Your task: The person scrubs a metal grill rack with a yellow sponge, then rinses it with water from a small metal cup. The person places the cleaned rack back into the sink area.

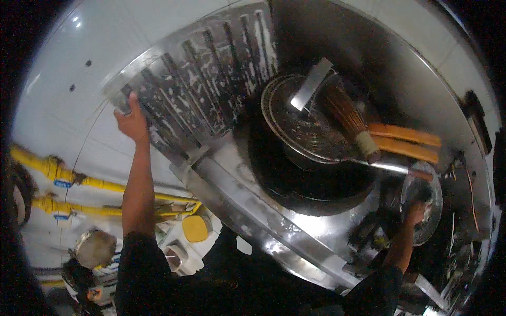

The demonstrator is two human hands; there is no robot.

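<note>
My left hand grips the lower left edge of a ribbed metal panel, which looks like a range-hood baffle filter. White, foam-like streaks lie between its dark slats. Far to the right, my right hand is at a round, shiny bowl; blur hides whether the fingers hold it or reach inside. Between my hands a dark wok sits on the steel stove top. A round metal strainer rests over the wok, its long handle pointing right. A bamboo wok brush lies across its right side.
A flat metal blade slants over the strainer. Two orange-brown handles lie right of the brush. Yellow pipes with blue valve levers run along the left wall. Below stand a yellow-lidded container and a round metal pot.
</note>
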